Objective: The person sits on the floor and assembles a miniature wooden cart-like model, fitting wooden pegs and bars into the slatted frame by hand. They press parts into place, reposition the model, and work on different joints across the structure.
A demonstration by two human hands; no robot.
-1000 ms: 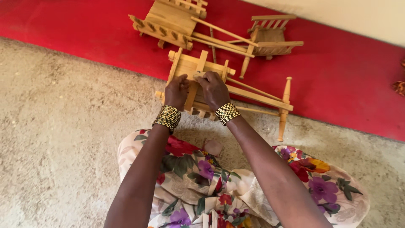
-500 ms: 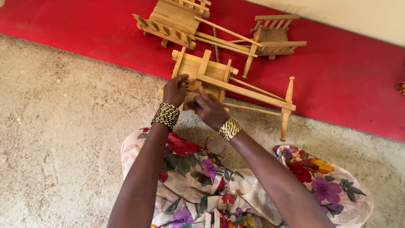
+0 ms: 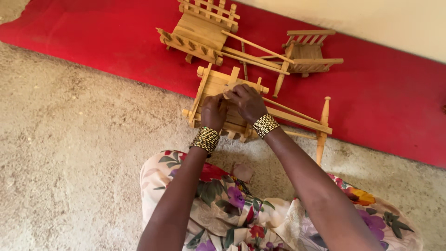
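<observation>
- Head view, item one: your left hand (image 3: 214,111), beaded gold-and-black bangle at the wrist, rests on the near pale wooden slatted cart model (image 3: 223,100). Its fingers are curled down onto the slats of the cart's flat bed; whether they pinch a part, you cannot tell from this angle.
- Item two: your right hand (image 3: 247,102), wearing a matching bangle, lies just beside the left, on the same cart. Its fingertips are bent narrow against the upper rail of the bed, touching the wood; a firm grip cannot be confirmed.
- Item three: the near cart itself sits at the edge of the red floor mat (image 3: 107,42), partly over the rough grey concrete floor (image 3: 69,153). Long thin shafts run from its bed to the right and end at an upright turned wooden post (image 3: 323,128).
- Item four: a second pale wooden slatted cart model (image 3: 202,28) lies farther up on the mat, apart from your hands, with its own shafts pointing right.
- Item five: a small wooden slatted seat frame (image 3: 306,51) stands at the far ends of those shafts, touching them, near the pale wall (image 3: 371,23).
- Item six: your floral-print cloth garment (image 3: 223,209), cream with red, purple and green flowers, covers your lap below both forearms.
</observation>
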